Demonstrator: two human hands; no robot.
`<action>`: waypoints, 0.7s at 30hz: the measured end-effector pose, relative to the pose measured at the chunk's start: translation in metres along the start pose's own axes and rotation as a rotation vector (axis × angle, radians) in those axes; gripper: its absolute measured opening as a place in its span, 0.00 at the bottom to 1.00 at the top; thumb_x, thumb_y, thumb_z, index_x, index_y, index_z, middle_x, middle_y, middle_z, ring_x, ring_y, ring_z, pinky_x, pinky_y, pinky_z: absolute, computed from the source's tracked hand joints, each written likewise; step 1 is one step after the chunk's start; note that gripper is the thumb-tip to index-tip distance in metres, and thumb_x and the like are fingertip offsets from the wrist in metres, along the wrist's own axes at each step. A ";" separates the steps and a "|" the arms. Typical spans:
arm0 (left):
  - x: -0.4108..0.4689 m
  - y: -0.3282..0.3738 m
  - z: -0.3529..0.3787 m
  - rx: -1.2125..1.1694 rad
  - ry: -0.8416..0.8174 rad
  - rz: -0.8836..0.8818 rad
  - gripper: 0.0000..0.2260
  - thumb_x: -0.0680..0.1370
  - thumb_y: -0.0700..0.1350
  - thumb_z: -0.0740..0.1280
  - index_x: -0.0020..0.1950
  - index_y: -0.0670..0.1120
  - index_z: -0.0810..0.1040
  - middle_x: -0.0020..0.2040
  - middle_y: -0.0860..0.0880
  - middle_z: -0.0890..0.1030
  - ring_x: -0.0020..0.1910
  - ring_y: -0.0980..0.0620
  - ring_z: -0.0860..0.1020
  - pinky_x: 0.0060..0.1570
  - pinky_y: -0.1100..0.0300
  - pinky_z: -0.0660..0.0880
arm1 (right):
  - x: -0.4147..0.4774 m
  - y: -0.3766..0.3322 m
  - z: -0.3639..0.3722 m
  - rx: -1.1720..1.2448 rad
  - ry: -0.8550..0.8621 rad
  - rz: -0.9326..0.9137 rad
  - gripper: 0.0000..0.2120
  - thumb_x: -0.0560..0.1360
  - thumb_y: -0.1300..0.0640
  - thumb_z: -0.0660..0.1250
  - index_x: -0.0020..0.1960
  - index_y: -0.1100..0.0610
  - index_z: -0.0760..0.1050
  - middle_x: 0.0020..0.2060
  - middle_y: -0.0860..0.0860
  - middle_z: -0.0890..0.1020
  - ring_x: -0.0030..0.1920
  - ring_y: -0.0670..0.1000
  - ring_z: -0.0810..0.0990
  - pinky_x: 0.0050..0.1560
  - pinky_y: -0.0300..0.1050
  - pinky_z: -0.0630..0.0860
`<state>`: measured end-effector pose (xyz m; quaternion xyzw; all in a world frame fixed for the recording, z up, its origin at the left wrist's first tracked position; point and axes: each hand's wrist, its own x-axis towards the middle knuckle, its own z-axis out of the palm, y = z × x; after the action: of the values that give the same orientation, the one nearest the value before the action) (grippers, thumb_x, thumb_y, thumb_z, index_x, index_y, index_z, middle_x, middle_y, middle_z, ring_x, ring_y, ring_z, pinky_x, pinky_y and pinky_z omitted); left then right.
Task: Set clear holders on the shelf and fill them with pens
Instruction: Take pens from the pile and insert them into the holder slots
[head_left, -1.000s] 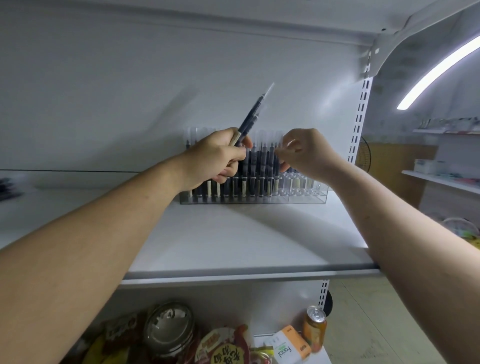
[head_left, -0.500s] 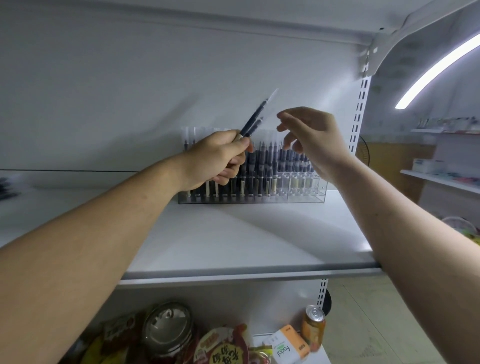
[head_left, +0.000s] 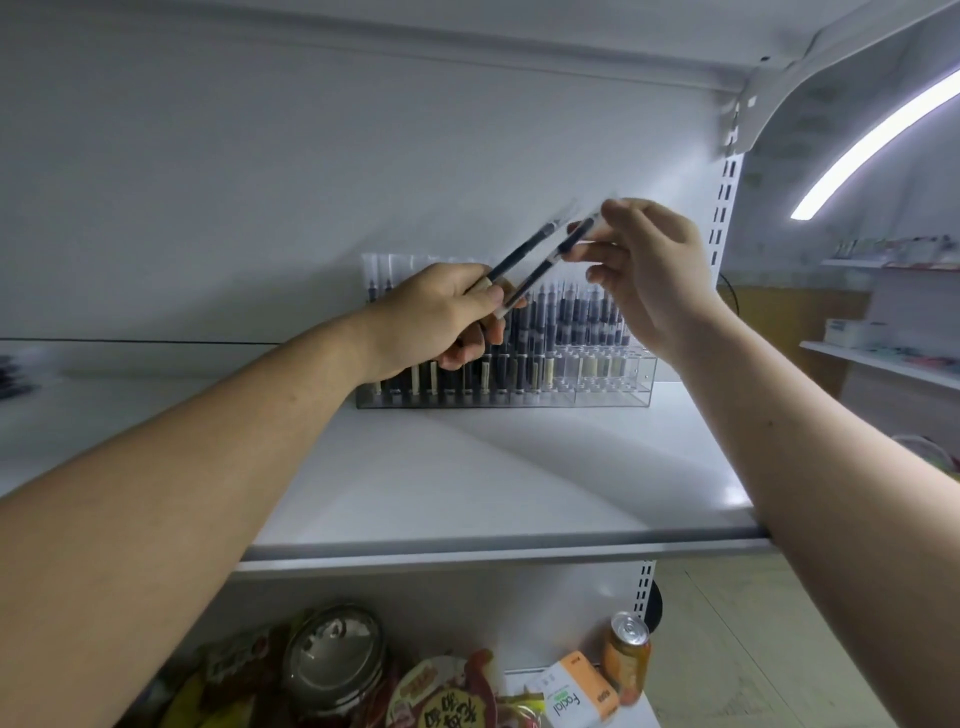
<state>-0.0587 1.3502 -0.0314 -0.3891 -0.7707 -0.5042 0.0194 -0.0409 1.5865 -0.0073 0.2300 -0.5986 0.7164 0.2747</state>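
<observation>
— Clear acrylic holder (head_left: 623, 389): where is it?
— At the back of the shelf (head_left: 467, 493), below both hands, with free slots at its 3 o'clock end. Your left grip (head_left: 441, 317) clutches two pens (head_left: 519, 254) by their bases, shafts slanting toward 2 o'clock. Your right grip (head_left: 654, 270) pinches the lower pen (head_left: 550, 263) at its top. I'd draw it out along that axis, clear of the stored pens.

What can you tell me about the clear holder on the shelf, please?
The holder is a long, clear, plastic-looking rack with stepped rows of slots. It stands level at the back of the white shelf. Dark pens stand upright in its left and middle slots; slots at its right end are empty. The left hand is in front of it.
</observation>
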 end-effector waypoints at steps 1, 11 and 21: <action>0.000 0.000 0.000 0.020 0.001 0.005 0.10 0.88 0.42 0.57 0.58 0.40 0.77 0.40 0.46 0.77 0.32 0.51 0.71 0.29 0.59 0.65 | 0.002 -0.001 -0.001 0.007 0.039 -0.019 0.07 0.84 0.61 0.64 0.57 0.66 0.74 0.41 0.60 0.83 0.40 0.57 0.84 0.36 0.44 0.74; -0.001 0.000 -0.003 0.047 0.015 0.019 0.07 0.87 0.46 0.61 0.54 0.46 0.75 0.30 0.53 0.63 0.28 0.53 0.60 0.28 0.58 0.60 | 0.002 0.001 -0.005 -0.652 0.191 -0.242 0.06 0.85 0.53 0.65 0.56 0.56 0.73 0.41 0.51 0.87 0.37 0.52 0.88 0.37 0.43 0.79; 0.001 0.002 -0.002 0.199 0.109 0.105 0.09 0.88 0.45 0.58 0.52 0.47 0.76 0.35 0.51 0.67 0.28 0.58 0.65 0.27 0.68 0.65 | -0.003 0.001 -0.001 -0.751 0.132 -0.192 0.07 0.85 0.51 0.64 0.57 0.54 0.73 0.41 0.51 0.88 0.38 0.48 0.88 0.46 0.60 0.83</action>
<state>-0.0588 1.3493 -0.0289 -0.3970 -0.7933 -0.4439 0.1265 -0.0392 1.5872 -0.0103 0.1217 -0.7759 0.4319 0.4434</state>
